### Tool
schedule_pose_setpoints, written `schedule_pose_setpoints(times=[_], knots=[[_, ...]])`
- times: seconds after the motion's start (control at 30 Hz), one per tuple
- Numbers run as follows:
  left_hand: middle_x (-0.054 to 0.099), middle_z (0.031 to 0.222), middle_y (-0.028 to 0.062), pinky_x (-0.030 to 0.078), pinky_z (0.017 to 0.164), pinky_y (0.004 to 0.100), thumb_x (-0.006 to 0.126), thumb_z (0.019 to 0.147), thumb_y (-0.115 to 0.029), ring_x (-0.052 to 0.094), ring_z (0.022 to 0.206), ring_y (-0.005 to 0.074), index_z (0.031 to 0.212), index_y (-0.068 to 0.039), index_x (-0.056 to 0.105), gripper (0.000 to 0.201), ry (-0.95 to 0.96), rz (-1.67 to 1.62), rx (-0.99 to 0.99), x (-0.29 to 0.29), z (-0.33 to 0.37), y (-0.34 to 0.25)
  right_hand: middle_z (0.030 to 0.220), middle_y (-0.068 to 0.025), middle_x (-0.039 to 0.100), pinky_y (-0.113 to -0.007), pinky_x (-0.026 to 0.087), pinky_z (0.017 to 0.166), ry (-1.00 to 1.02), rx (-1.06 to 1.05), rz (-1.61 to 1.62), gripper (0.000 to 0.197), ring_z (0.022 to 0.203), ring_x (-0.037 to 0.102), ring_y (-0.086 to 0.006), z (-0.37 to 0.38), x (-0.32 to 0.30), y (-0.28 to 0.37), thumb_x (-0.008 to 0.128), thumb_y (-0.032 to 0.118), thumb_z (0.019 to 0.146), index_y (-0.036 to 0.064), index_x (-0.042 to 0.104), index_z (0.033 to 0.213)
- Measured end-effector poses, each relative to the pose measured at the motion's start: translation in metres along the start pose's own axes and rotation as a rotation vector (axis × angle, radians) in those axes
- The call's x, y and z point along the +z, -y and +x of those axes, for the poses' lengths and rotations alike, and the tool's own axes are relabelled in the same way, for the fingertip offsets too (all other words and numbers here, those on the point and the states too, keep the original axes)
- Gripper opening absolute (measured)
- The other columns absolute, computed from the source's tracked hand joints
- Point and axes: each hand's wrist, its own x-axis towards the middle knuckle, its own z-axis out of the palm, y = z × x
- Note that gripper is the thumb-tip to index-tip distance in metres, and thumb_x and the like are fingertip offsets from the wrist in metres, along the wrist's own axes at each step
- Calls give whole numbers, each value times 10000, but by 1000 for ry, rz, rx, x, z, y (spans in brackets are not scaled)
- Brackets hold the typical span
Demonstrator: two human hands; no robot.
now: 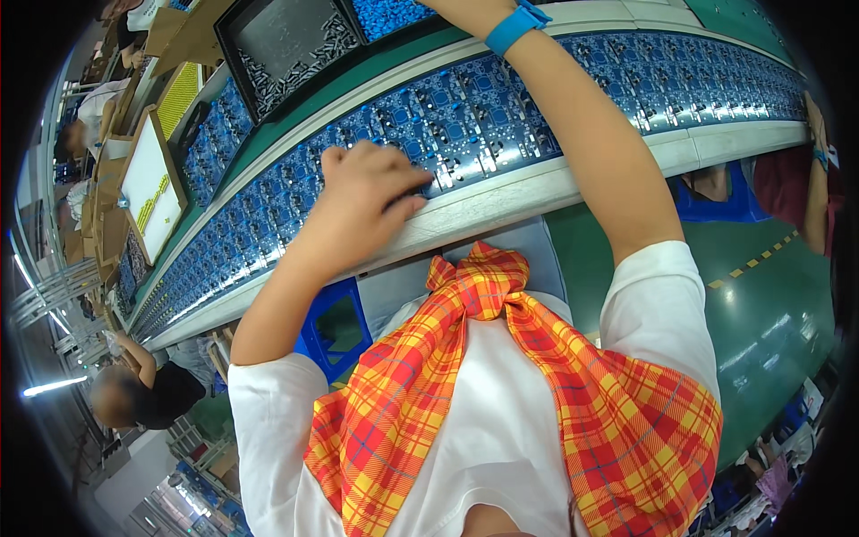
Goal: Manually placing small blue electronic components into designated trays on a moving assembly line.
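My left hand (365,192) hovers over the near edge of a long row of blue circuit boards (483,107), its fingers curled inward and slightly blurred. Thumb and forefinger point at the boards, and whatever lies inside the curled fingers is hidden. My right arm, with a blue wristband (517,29), stretches across the boards to the far side. There my right hand (470,11) is cut off by the top edge, beside a bin of small blue components (389,16). Its fingers are out of the picture.
Left of the blue components stands a black tray (259,67) of small dark cylindrical parts. A pale rail (501,199) edges the boards on my side. Farther left are a white framed panel (154,192) and stacked boards (219,134). Other people sit at the left and right.
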Motion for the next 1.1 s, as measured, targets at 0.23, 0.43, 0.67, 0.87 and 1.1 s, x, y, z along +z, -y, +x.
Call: schedule_pose_setpoints(times=[0.23, 0.43, 0.67, 0.87, 1.1], knots=[[665, 926, 31, 316, 885, 420, 673, 823, -176, 574, 965, 233, 918, -107, 722, 127, -238, 76, -43, 4, 67, 15, 787, -122, 680, -310, 514, 678, 30, -36, 109, 184, 742, 662, -194, -4, 2, -14, 661, 165, 822, -7, 661, 887], [673, 926, 31, 323, 863, 416, 666, 818, -171, 584, 955, 234, 892, -104, 719, 113, -191, 159, -40, 22, 80, 16, 782, -93, 667, -289, 510, 691, 87, 6, 174, 172, 744, 646, -161, -7, -1, -4, 663, 151, 836, -3, 655, 912], [659, 890, 37, 332, 848, 417, 637, 826, -138, 583, 926, 232, 861, -85, 700, 90, -281, 123, 67, 29, 81, 19, 788, -94, 670, -289, 513, 696, 40, 66, 184, 170, 751, 648, -161, -10, -4, 3, 665, 153, 835, 2, 658, 912], [648, 867, 41, 337, 845, 410, 628, 826, -125, 583, 928, 230, 869, -89, 700, 91, -209, 163, 92, 23, 85, 22, 800, -98, 674, -287, 512, 698, 37, 68, 130, 169, 753, 645, -159, -10, -1, 2, 665, 157, 838, 6, 660, 914], [644, 855, 46, 345, 852, 402, 619, 833, -108, 585, 930, 224, 873, -90, 707, 98, -57, 319, 190, 8, 98, 18, 796, -74, 677, -285, 508, 705, 71, 51, 250, 157, 759, 632, -140, -7, 1, -7, 656, 154, 841, 4, 666, 888]])
